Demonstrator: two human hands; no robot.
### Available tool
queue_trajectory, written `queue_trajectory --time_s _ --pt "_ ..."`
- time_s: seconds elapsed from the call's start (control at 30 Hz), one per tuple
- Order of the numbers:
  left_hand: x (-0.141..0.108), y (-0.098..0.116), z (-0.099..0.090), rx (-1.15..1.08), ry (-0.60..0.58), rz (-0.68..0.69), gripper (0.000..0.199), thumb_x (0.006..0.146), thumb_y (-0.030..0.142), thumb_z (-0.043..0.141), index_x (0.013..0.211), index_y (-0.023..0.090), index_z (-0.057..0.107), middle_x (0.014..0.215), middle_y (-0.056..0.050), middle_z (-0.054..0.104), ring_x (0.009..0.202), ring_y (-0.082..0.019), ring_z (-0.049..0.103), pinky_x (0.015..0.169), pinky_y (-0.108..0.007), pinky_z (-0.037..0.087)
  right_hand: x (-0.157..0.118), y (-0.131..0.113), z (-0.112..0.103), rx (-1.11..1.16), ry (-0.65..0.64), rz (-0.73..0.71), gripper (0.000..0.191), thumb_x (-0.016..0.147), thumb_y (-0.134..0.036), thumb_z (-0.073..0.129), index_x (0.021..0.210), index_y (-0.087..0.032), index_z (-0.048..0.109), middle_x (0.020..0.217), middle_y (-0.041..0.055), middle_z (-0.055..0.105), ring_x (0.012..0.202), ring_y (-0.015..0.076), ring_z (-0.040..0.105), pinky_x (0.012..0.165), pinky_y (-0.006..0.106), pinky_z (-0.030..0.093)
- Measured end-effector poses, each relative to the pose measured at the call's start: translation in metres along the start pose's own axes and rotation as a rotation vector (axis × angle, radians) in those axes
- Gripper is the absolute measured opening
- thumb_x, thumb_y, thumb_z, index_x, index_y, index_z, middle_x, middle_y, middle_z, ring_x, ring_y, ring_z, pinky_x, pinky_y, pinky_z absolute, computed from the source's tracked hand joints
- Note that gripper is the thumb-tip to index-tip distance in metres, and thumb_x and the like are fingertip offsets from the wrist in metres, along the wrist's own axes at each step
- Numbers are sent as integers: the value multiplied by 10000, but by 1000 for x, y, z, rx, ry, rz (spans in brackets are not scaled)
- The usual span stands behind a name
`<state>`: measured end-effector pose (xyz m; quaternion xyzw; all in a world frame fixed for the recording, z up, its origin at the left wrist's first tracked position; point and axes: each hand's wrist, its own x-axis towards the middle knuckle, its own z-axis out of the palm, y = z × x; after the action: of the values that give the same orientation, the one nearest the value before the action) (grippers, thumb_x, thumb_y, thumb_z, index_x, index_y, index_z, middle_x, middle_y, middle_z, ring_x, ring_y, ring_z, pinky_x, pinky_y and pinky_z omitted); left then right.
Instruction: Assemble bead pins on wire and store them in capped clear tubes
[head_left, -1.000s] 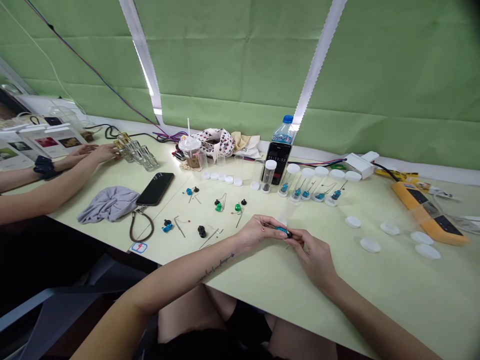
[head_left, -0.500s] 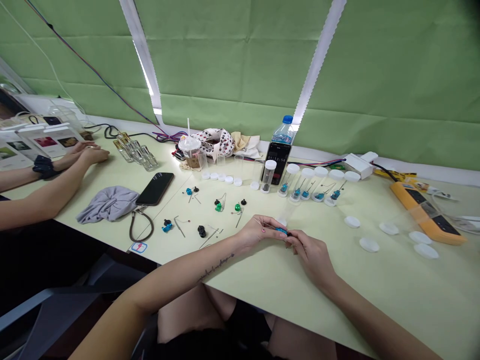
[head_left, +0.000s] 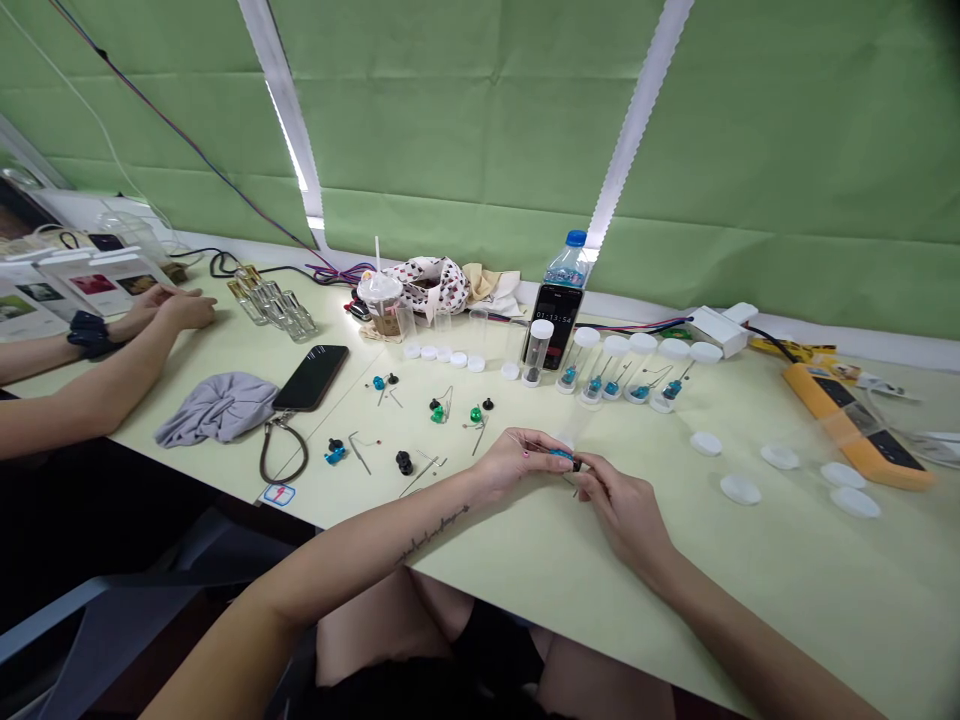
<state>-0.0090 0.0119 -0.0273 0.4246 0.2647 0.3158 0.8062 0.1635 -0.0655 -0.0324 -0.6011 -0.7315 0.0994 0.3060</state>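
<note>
My left hand (head_left: pixel 525 465) is closed on a small blue part (head_left: pixel 561 454) with thin metal pins. My right hand (head_left: pixel 616 492) pinches the black end (head_left: pixel 576 465) of the same piece, its fingertips close to the left ones. Behind my hands stands a row of clear tubes with white caps (head_left: pixel 643 343), holding blue parts and pins. One capped tube (head_left: pixel 537 352) holds something dark. Left of my hands lie green parts (head_left: pixel 437 413), blue parts (head_left: pixel 334 454), a black part (head_left: pixel 404 462) and bent metal pins (head_left: pixel 360 453).
White caps (head_left: pixel 740 489) lie at the right, near an orange power strip (head_left: pixel 859 425). A phone showing a timer (head_left: pixel 556 325) leans on a bottle (head_left: pixel 568 262). Another phone (head_left: pixel 312 378) and a grey cloth (head_left: pixel 217 407) lie left, beside another person's hands (head_left: pixel 176 305).
The black end of the held piece now shows more clearly between my hands, and a thin pin points down below it. My right fingertips have shifted slightly.
</note>
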Motion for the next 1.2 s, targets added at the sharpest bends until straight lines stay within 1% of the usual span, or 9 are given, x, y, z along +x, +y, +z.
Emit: queue_trajectory --time_s 0.1,0.2,0.3,0.43,0.6,0.8,0.97,1.2 --pt "0 1 -1 -17 5 -12 375 511 212 829 838 86 695 763 -89 691 723 -160 647 838 -356 468 -1 -2 0 17 30 -10 329 904 -432 410 1136 -214 497 700 -23 649 550 118 595 571 236 464" --pt "-1 2 0 -24 7 -7 369 511 209 829 830 84 693 771 -91 692 727 -163 647 833 -355 474 -2 -2 2 5 88 -38 318 891 -431 438 1111 -209 500 735 -7 647 494 102 547 540 234 455" --pt "-1 2 1 -23 0 8 375 508 213 829 829 77 691 808 -107 696 749 -180 652 856 -378 471 -3 -1 5 -17 116 -44 287 901 -400 420 1085 -202 516 718 1 641 496 108 542 529 238 449" --pt "0 1 1 -10 2 16 369 511 209 827 827 78 690 817 -109 696 752 -179 652 879 -388 459 -4 2 6 -8 111 -46 276 904 -383 420 1081 -200 526 730 6 653 532 116 570 547 243 460" --pt "-1 1 1 -6 5 16 391 488 218 837 821 74 691 807 -113 691 746 -182 647 869 -395 460 -3 1 5 -12 92 -62 296 914 -399 397 1069 -192 540 721 22 672 575 132 607 571 252 469" --pt "0 -1 1 10 10 22 386 493 227 835 820 81 693 815 -112 692 755 -187 650 856 -382 467 -3 0 3 -28 70 -70 307 925 -405 379 1063 -190 550 696 10 678 610 134 637 573 243 464" --pt "-1 -1 1 15 9 25 385 498 238 834 822 81 695 797 -110 694 742 -183 652 858 -381 462 -2 1 3 -33 51 -59 287 931 -386 382 1055 -190 551 668 -8 668 603 129 635 587 242 458" --pt "-1 -1 1 23 -2 26 389 500 224 833 830 73 694 806 -116 691 736 -176 646 866 -388 458 -2 0 3 -50 19 -38 324 947 -381 324 1005 -182 574 642 -7 642 592 129 619 616 242 456"
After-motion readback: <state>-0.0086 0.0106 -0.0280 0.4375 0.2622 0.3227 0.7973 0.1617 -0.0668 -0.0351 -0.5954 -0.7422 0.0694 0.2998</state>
